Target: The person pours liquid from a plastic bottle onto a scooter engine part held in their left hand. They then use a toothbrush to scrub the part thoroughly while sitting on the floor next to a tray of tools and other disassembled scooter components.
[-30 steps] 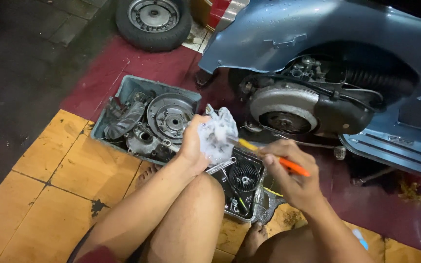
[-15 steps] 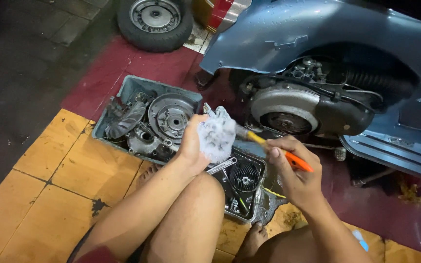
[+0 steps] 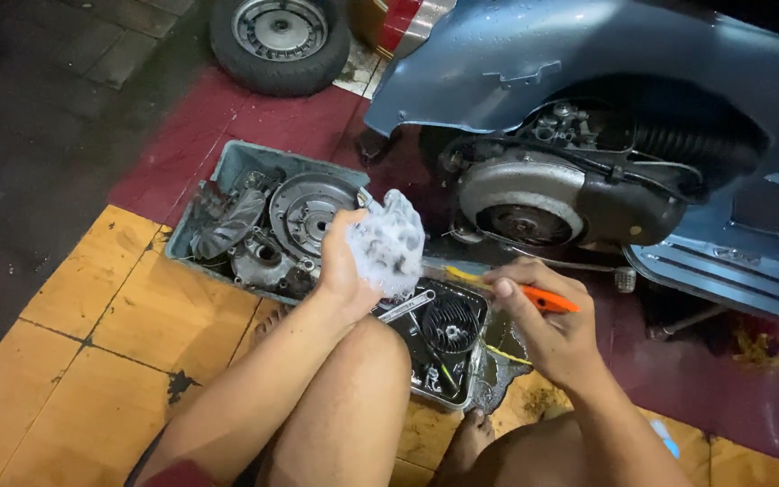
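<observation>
Over the tray (image 3: pixel 478 394), your left hand (image 3: pixel 344 271) grips a soapy part (image 3: pixel 389 242); your right hand (image 3: pixel 543 329) clasps an orange brush (image 3: pixel 534 295). Scrubbing step, seemingly; next, bring bristles onto the foam.

The person's arms are bare from the wrist up to the elbow and no watch, ring or glove is seen on the left hand (image 3: pixel 343 266) or the right hand (image 3: pixel 547 329). The knees and lower legs are bare too, and one bare foot (image 3: pixel 469 444) shows just beside the near edge of the dark parts tray (image 3: pixel 462 397). Far from that tray, at the bottom edge of the view, a small piece of dark red cloth (image 3: pixel 178 475) appears under the left arm; what garment it is cannot be told.
</observation>
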